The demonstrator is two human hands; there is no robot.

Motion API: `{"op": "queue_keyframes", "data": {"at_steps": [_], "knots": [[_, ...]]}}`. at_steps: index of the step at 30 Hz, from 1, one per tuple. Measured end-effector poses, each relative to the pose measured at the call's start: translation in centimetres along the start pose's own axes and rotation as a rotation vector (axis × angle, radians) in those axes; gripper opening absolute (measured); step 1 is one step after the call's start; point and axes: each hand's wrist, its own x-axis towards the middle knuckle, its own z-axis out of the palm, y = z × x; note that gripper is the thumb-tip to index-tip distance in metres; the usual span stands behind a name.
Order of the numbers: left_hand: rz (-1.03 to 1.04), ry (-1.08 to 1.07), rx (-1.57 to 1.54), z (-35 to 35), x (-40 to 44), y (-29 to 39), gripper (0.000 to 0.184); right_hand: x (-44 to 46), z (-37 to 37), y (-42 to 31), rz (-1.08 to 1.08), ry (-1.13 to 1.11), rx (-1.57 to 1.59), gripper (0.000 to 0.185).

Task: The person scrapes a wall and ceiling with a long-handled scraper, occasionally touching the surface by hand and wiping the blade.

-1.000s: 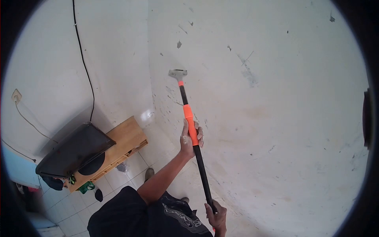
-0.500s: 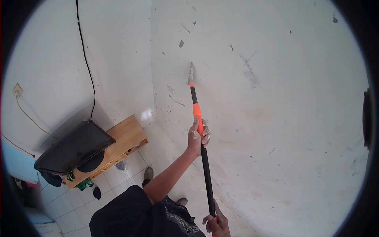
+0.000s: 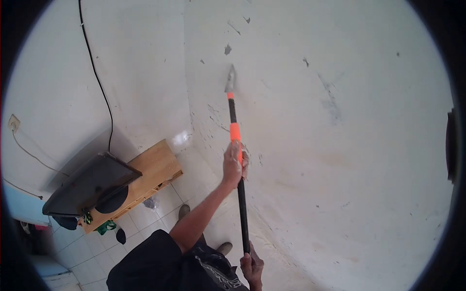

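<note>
A long-handled scraper [image 3: 243,213] with a black pole and orange grips slants up along the white wall [image 3: 378,145]. Its metal blade [image 3: 230,80] is at the wall surface, near several grey scuffs; whether the edge touches cannot be told. My left hand [image 3: 234,162], dusted with white, is wrapped round the upper orange grip. Lower on the pole, close to the bottom of the view, my right hand [image 3: 252,266] is closed round the handle's lower part.
A wooden TV stand [image 3: 158,162] carries a dark television [image 3: 92,186] at the left. A black cable [image 3: 101,87] hangs down the left wall to it. A socket [image 3: 14,122] with a plugged cord is farther left. Pale tiles [image 3: 145,216] cover the floor, with a dark cap-like item [image 3: 121,236] on them.
The scraper and both hands have moved left and slightly up in view, with the blade higher. My view has shifted a little, so the wall marks sit differently. Both hands keep their grip.
</note>
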Motion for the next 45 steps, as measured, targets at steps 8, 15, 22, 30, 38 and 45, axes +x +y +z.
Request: {"op": "queue_keyframes", "data": {"at_steps": [8,15,22,30,38,45], "knots": [[0.002,-0.054,0.031,-3.7,5.4,5.7,0.041,3.8,7.6,-3.0,-0.036,0.021,-0.111,0.057],[0.005,-0.016,0.101,0.6,-2.2,0.2,0.044,-2.0,0.9,2.1,-0.067,0.13,-0.224,0.037],[-0.027,-0.055,0.064,1.6,-6.1,-2.9,0.041,-6.2,0.2,4.7,0.015,0.231,-0.172,0.042],[0.058,0.031,0.118,-2.5,7.7,6.2,0.039,7.4,5.9,-4.7,-0.083,0.107,-0.359,0.038],[0.015,0.041,0.1,-7.9,14.8,12.2,0.04,9.6,13.6,-11.0,-0.107,0.043,-0.22,0.039],[0.101,-0.001,0.142,-0.3,2.1,3.0,0.032,1.6,3.5,-1.0,-0.011,0.089,-0.099,0.046]]}}
